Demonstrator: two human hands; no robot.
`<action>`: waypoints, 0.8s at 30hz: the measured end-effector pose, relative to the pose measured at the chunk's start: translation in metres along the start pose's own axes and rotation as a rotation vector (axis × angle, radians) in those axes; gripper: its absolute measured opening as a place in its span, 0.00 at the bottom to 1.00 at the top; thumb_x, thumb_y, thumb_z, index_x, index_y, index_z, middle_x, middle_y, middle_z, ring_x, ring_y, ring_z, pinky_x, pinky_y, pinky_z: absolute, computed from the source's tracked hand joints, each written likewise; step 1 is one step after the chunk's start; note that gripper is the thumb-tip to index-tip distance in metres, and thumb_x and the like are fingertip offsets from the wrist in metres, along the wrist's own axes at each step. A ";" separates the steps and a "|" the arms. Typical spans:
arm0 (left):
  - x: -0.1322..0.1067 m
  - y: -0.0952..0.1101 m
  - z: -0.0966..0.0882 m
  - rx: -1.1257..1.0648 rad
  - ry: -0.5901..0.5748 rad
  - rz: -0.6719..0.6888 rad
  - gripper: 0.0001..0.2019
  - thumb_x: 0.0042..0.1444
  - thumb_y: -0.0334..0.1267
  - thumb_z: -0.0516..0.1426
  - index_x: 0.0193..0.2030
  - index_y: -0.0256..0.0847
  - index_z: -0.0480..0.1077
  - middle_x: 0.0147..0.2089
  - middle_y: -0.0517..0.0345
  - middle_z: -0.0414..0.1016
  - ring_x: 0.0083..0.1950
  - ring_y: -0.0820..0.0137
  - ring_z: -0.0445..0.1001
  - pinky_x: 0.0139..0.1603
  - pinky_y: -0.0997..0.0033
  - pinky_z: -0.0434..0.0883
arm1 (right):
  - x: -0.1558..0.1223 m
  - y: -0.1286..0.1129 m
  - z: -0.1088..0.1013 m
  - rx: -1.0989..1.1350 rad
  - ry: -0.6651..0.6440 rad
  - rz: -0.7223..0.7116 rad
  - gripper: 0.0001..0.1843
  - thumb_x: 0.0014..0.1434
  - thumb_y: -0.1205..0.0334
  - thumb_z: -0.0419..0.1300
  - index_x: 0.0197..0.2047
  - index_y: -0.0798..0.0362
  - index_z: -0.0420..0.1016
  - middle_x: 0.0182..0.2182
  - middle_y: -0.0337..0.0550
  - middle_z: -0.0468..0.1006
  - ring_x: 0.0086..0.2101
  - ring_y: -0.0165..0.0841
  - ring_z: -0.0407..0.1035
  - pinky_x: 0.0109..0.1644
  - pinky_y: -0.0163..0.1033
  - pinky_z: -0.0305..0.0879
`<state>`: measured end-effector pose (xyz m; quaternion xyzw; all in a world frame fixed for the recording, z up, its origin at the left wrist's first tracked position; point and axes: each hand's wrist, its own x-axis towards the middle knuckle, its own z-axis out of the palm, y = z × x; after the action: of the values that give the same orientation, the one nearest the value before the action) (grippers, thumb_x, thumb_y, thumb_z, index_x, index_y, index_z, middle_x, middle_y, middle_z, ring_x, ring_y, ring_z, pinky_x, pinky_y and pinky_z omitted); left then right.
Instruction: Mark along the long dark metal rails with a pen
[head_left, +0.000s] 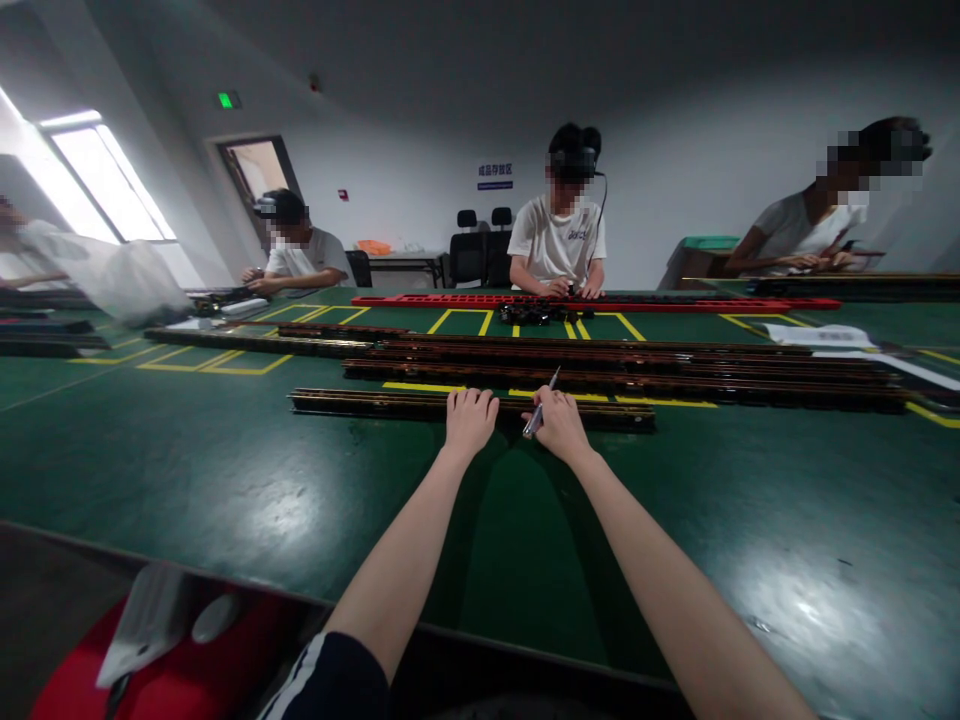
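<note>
A long dark strip with gold edges (360, 403) lies across the green table in front of me. My left hand (469, 420) rests on its near edge with the fingers curled over it. Just to the right, my right hand (559, 424) is closed around a thin silver tool (541, 403) whose tip points up and away over the strip. Both forearms reach out from the bottom of the view.
Several more long dark strips (637, 362) lie stacked behind. A long red rail (675, 303) lies in front of a person seated opposite. Other people sit at the far left and far right. Yellow lines (217, 368) mark the green table (225, 480). A red object (187, 670) sits near my lap.
</note>
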<state>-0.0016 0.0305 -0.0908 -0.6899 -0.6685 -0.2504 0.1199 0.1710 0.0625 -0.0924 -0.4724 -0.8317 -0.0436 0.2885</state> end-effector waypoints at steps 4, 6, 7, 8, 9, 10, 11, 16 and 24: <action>0.000 0.000 0.001 0.006 0.005 -0.013 0.20 0.68 0.43 0.43 0.53 0.41 0.72 0.53 0.48 0.75 0.57 0.59 0.68 0.65 0.53 0.56 | 0.000 -0.002 -0.001 -0.021 0.010 0.017 0.06 0.57 0.65 0.54 0.39 0.53 0.61 0.34 0.49 0.75 0.39 0.42 0.68 0.46 0.43 0.54; 0.000 0.000 0.001 0.003 0.014 -0.012 0.20 0.68 0.42 0.43 0.53 0.41 0.72 0.53 0.48 0.75 0.57 0.59 0.68 0.65 0.53 0.56 | -0.001 -0.004 -0.002 -0.039 0.010 0.017 0.06 0.56 0.66 0.53 0.39 0.54 0.61 0.34 0.50 0.74 0.39 0.42 0.68 0.47 0.43 0.53; 0.000 0.000 0.001 0.000 0.016 -0.010 0.20 0.69 0.42 0.43 0.53 0.41 0.72 0.53 0.48 0.75 0.57 0.59 0.69 0.65 0.53 0.56 | -0.001 -0.005 -0.002 -0.048 0.012 0.020 0.07 0.56 0.66 0.53 0.39 0.54 0.62 0.34 0.50 0.74 0.40 0.43 0.67 0.47 0.43 0.53; 0.000 0.000 0.001 -0.003 0.017 -0.009 0.20 0.69 0.42 0.43 0.53 0.42 0.72 0.53 0.48 0.75 0.57 0.59 0.69 0.65 0.53 0.56 | -0.001 -0.005 -0.002 -0.058 0.018 0.024 0.07 0.55 0.66 0.53 0.39 0.54 0.62 0.35 0.51 0.74 0.40 0.43 0.67 0.48 0.44 0.52; 0.000 0.000 0.001 -0.007 0.016 -0.010 0.19 0.69 0.42 0.43 0.53 0.42 0.72 0.53 0.48 0.75 0.57 0.59 0.69 0.65 0.52 0.56 | -0.001 -0.006 -0.001 -0.067 0.027 0.026 0.08 0.54 0.66 0.54 0.39 0.54 0.62 0.35 0.51 0.74 0.41 0.43 0.66 0.49 0.45 0.51; 0.000 0.000 0.001 -0.010 0.013 -0.014 0.19 0.68 0.42 0.43 0.53 0.42 0.72 0.53 0.48 0.75 0.57 0.59 0.69 0.65 0.52 0.56 | -0.001 -0.007 -0.001 -0.077 0.037 0.025 0.09 0.53 0.67 0.54 0.39 0.53 0.62 0.36 0.51 0.75 0.42 0.44 0.66 0.49 0.45 0.50; 0.000 0.000 0.001 -0.013 0.010 -0.018 0.19 0.68 0.42 0.43 0.54 0.42 0.72 0.54 0.48 0.75 0.57 0.59 0.69 0.65 0.52 0.56 | -0.002 -0.008 0.000 -0.087 0.047 0.017 0.10 0.51 0.69 0.54 0.39 0.53 0.62 0.38 0.52 0.75 0.43 0.44 0.65 0.50 0.46 0.49; 0.000 0.001 -0.001 -0.011 0.009 -0.033 0.19 0.68 0.42 0.43 0.53 0.43 0.72 0.54 0.48 0.75 0.58 0.59 0.68 0.66 0.52 0.56 | -0.002 -0.004 0.004 -0.118 0.047 -0.022 0.16 0.46 0.75 0.53 0.39 0.52 0.61 0.42 0.53 0.74 0.47 0.45 0.64 0.50 0.47 0.46; 0.001 -0.002 0.002 -0.018 0.022 -0.056 0.20 0.69 0.43 0.42 0.52 0.43 0.73 0.54 0.47 0.75 0.59 0.58 0.68 0.66 0.47 0.55 | -0.002 0.008 0.004 -0.031 0.102 0.081 0.18 0.43 0.78 0.50 0.38 0.52 0.59 0.37 0.49 0.76 0.43 0.43 0.66 0.49 0.45 0.46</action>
<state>-0.0035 0.0325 -0.0926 -0.6692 -0.6840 -0.2672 0.1140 0.1763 0.0666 -0.0985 -0.5072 -0.7953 -0.0688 0.3248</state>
